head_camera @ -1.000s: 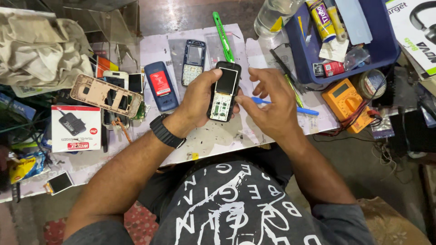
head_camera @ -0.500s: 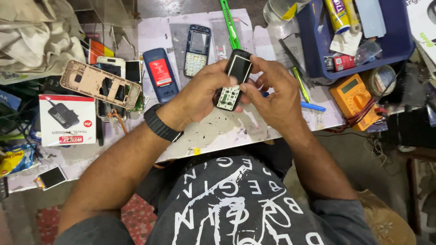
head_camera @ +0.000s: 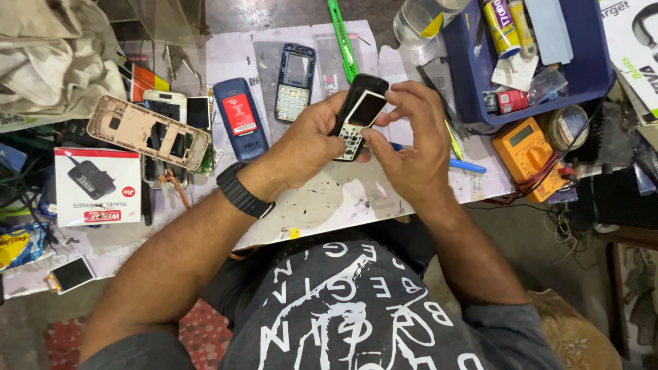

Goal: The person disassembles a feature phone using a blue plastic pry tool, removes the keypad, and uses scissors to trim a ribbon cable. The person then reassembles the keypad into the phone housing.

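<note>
Compared with half a second earlier, the black keypad phone (head_camera: 358,115) is held in much the same place above the paper-covered bench (head_camera: 322,205), tilted with its top end away from the body, and it is still gripped from both sides. The left hand (head_camera: 308,140) is wrapped around its lower left edge, fingers curled together against the casing; the right hand (head_camera: 411,147) is pinching the upper right edge beside the screen between thumb and forefinger. A blue plastic tray (head_camera: 541,89) at the upper right is filled with glue tubes (head_camera: 504,27), a small red box (head_camera: 504,101) and scraps of plastic. The phone is seen with a dark glossy screen and white keys. A blue keypad phone frame (head_camera: 295,82) lies just beyond it.
</note>
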